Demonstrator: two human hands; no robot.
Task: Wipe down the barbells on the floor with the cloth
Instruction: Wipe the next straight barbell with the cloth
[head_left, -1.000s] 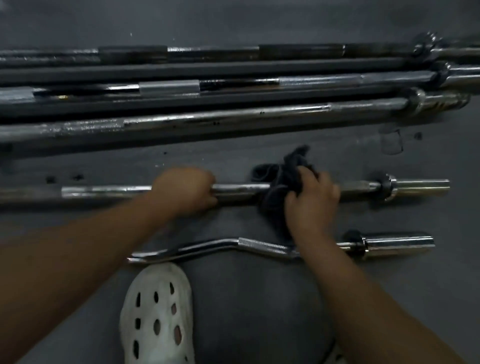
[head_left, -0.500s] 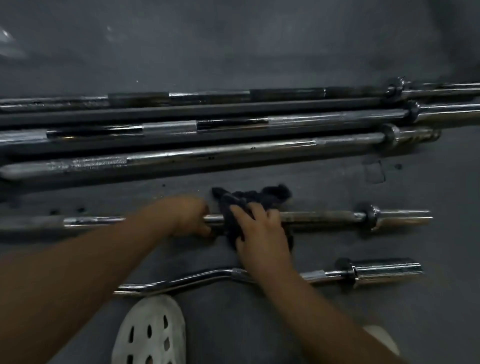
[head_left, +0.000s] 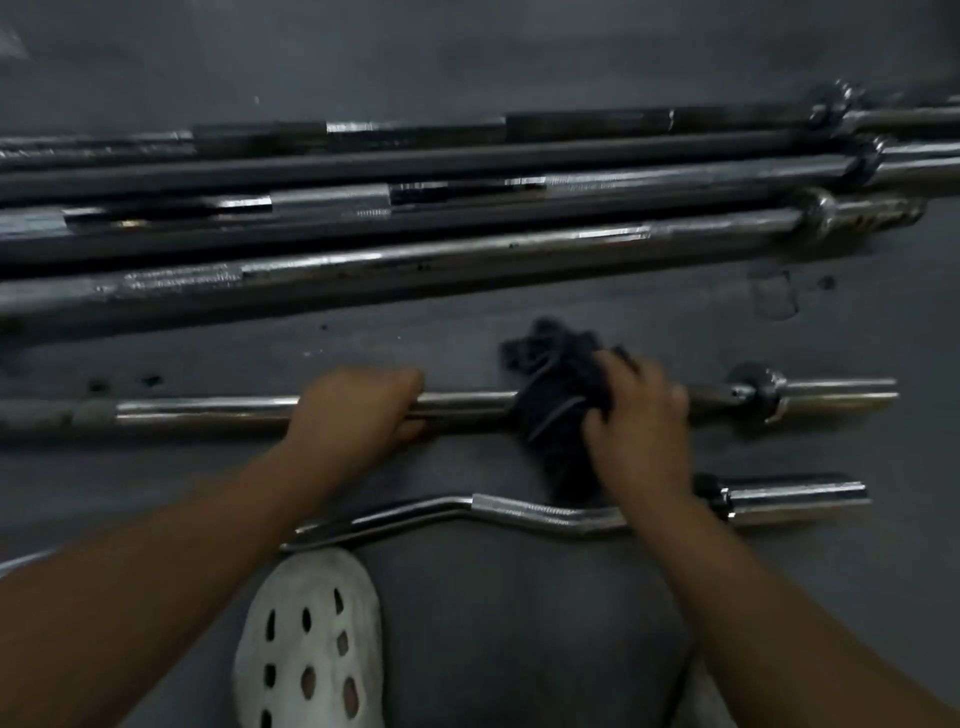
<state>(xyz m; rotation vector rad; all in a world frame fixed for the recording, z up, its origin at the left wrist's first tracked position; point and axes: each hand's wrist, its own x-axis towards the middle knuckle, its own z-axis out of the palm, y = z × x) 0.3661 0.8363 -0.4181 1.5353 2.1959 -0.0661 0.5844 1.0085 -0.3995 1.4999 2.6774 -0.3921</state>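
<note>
A short straight chrome barbell (head_left: 208, 410) lies across the dark floor in front of me. My left hand (head_left: 358, 410) grips its shaft near the middle. A dark cloth (head_left: 556, 400) is wrapped over the shaft to the right, and my right hand (head_left: 639, 426) grips it against the bar, close to the right collar (head_left: 763, 389). Nearer to me lies a curl bar (head_left: 519, 514) with a bent chrome shaft; my right forearm crosses over it. Several long barbells (head_left: 467, 249) lie side by side farther away.
My white perforated clog (head_left: 311, 639) stands on the grey floor (head_left: 519, 623) just below the curl bar's left end. A pale edge of a second shoe (head_left: 706, 696) shows at the bottom right. Small dark specks dot the floor at the left.
My right hand has slid the cloth rightward along the shaft, away from my left hand, after moving leftward half a second earlier. My left hand keeps its grip on the bar.
</note>
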